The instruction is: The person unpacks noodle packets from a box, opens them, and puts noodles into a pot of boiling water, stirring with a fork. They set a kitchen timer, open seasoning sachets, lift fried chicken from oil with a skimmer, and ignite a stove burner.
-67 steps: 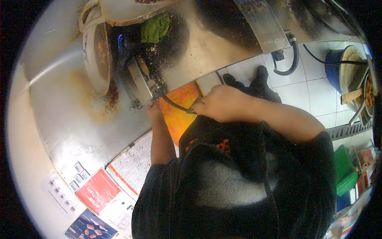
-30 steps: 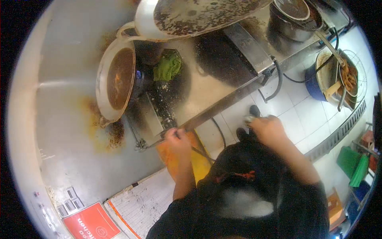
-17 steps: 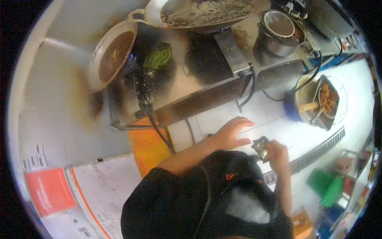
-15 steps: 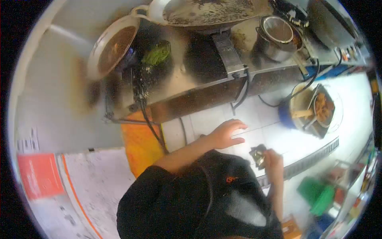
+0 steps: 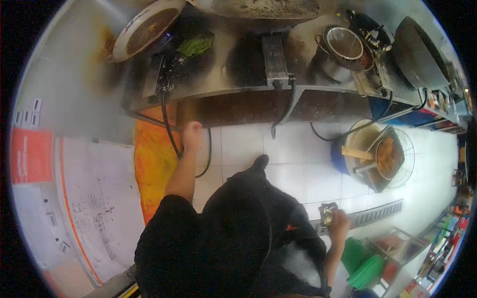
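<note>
My right hand [image 5: 339, 226] is closed on a small dark and silvery packet [image 5: 327, 213], held out over the floor to the right of my body. Something pale shows on the packet; its contents are too small to name. Under the stove's front edge, my left hand [image 5: 192, 138] is lifted close to a black hose [image 5: 168, 130]. Its fingers are foreshortened and blurred, so their grip is unclear. Above it on the stove [image 5: 218, 88] lies a clump of green leaves [image 5: 196, 45]. A large wok with brown liquid [image 5: 149, 27] tilts at the upper left.
A wire strainer [image 5: 344, 42] rests on a metal pot at the upper right, near a big grey pot [image 5: 420, 54]. On the tiled floor stands a blue bucket [image 5: 340, 155] beside a basket of brown fried food [image 5: 386, 156]. A floor drain [image 5: 377, 213] runs at right.
My left hand has swung left, from in front of my body toward the hose under the stove. The right hand still holds the packet. The whole view has shifted and turned.
</note>
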Available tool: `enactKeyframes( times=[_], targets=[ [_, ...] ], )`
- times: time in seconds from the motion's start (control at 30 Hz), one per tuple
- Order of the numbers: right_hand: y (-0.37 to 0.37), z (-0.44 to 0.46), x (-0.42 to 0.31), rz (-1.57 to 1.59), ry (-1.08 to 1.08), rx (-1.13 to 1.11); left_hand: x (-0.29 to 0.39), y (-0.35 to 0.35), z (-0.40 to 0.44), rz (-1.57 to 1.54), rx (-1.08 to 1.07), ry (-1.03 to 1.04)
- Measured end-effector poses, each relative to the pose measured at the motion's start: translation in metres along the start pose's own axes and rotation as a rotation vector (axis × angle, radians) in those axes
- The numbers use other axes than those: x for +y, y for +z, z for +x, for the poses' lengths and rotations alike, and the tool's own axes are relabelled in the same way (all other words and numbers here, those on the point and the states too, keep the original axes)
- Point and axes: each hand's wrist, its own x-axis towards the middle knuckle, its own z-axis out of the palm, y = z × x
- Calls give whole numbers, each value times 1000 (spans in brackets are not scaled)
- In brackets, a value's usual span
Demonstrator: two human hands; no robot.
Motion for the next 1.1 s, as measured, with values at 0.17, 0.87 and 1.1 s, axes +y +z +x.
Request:
enactKeyframes(
  times=[0.17, 0.87, 1.1],
  targets=[
    [-2, 40, -64, 30, 107, 36, -35, -85, 109, 320, 301, -395],
    [58, 130, -87, 153, 178, -153, -125, -137, 198, 768, 81, -483],
    [61, 129, -91, 143, 209, -156, -172, -146, 190, -1308, 118, -712]
  ],
)
